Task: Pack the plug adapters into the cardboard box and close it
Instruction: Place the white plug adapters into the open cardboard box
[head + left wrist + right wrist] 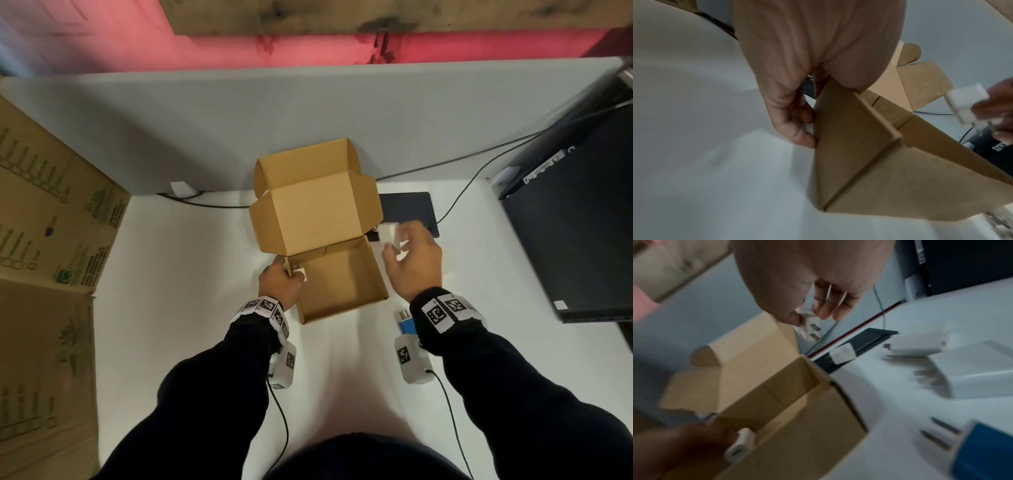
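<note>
The cardboard box (342,284) stands open mid-table with its lid (315,212) raised. My left hand (282,279) grips its left wall (838,138), fingers (797,123) outside and thumb over the rim. A small white adapter (740,443) sits at that rim by the thumb, just inside the box (300,274). My right hand (399,245) hovers right of the box and pinches a white two-prong adapter (809,327), also seen in the left wrist view (966,104). A blue adapter (407,323) lies by my right wrist.
More white adapters (916,344) (978,369) lie on the white table right of the box, and a small white cube (842,355) rests on a flat black device (407,209). A computer tower (575,222) stands at the right, a large carton (44,240) at the left.
</note>
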{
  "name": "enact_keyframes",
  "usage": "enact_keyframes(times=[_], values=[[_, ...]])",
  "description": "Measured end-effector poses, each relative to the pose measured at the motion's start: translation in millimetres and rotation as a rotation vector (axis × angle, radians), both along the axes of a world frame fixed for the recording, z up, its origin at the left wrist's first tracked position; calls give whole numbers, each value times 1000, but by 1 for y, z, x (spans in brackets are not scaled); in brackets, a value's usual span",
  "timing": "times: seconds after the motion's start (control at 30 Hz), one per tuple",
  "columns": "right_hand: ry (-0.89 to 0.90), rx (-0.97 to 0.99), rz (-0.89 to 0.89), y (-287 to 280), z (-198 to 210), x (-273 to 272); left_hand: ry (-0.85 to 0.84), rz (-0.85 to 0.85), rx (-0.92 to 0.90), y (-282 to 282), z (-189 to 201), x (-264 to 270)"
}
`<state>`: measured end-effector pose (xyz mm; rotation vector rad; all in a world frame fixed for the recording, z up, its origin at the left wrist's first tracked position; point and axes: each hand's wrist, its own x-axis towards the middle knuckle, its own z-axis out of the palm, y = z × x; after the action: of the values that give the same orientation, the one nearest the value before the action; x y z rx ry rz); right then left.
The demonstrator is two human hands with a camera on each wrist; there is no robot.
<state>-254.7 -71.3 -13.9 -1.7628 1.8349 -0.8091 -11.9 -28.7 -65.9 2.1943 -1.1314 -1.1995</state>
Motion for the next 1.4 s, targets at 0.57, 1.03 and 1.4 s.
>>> enact_keyframes(times=[0.57, 1.03, 1.4], values=[[-80, 459, 67, -3, -45, 79, 28, 7, 3, 1, 1, -1], [42, 357, 196, -2, -27, 82, -33, 156, 1, -9, -1, -11], [427, 495, 69, -56, -25, 9, -90, 96, -2, -11, -4, -8]])
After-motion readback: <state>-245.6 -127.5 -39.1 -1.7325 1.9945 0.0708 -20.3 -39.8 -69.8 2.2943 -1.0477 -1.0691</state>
